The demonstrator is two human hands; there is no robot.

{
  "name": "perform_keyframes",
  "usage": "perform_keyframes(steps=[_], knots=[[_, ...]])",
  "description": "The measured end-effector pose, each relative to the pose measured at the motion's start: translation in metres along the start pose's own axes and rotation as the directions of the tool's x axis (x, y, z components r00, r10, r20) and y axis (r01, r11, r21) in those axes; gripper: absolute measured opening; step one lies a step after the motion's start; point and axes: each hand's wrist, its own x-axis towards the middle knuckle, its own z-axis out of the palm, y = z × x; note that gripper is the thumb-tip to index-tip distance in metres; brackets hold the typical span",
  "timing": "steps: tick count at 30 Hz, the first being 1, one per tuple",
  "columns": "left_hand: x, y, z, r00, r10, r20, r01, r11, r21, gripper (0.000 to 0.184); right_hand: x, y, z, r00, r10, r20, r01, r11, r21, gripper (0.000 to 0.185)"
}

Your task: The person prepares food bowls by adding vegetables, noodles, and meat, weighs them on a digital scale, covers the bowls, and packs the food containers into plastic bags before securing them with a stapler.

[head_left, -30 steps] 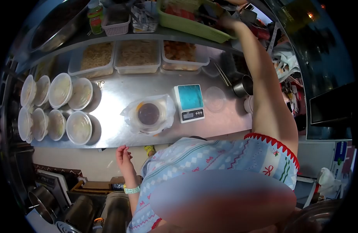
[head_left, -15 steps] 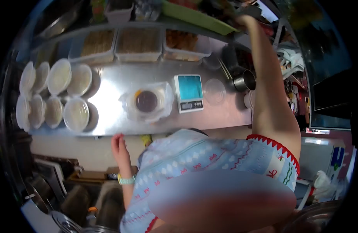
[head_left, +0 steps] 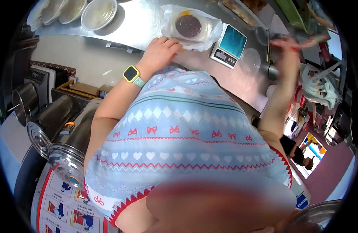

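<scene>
My left hand [head_left: 161, 52] rests at the front edge of the steel table [head_left: 138, 23], fingers loosely bent and apart, with nothing visible in it. Its fingertips are close to a crinkled clear plastic bag [head_left: 214, 29]; whether they touch it I cannot tell. On the bag sits a round tub with a dark purple-brown top [head_left: 188, 26] and a bit of yellow at its rim. My right hand [head_left: 285, 43] is over the table's right end, smeared by motion, near a pair of chopsticks [head_left: 268, 50]; what it holds, if anything, is unclear.
A digital kitchen scale [head_left: 229, 44] lies right of the bag, with a clear round lid [head_left: 250, 61] beside it. Several lidded bowls [head_left: 99, 14] stand at the left. Steel pots [head_left: 56, 112] are below left; a green tray [head_left: 289, 15] is at the upper right.
My left hand has risen from below the table edge to rest at it near the bag. My right hand has come back from the green tray toward the table. The view has turned and tilted down.
</scene>
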Motion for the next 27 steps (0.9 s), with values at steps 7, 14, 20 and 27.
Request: perform_keyframes(steps=[7, 14, 20, 27], knots=[[-0.01, -0.005, 0.021, 0.987, -0.048, 0.155, 0.027, 0.99, 0.137, 0.039, -0.118, -0.031, 0.232, 0.897, -0.243, 0.37, -0.095, 0.711, 0.696, 0.02], [-0.011, -0.002, 0.03, 1.0, 0.006, 0.019, -0.008, 0.994, 0.107, 0.025, -0.108, 0.02, 0.264, 0.853, -0.445, 0.274, 0.379, 0.887, 0.264, 0.029], [-0.012, 0.002, 0.009, 0.999, 0.028, 0.045, -0.035, 0.986, 0.162, 0.022, -0.119, -0.008, 0.235, 0.946, -0.192, 0.26, 0.3, 0.821, -0.486, 0.026], [0.006, 0.004, 0.015, 0.999, 0.031, -0.02, -0.026, 0.978, 0.207, 0.015, -0.104, 0.009, 0.22, 0.954, -0.041, 0.296, 0.184, 0.862, -0.473, 0.018]])
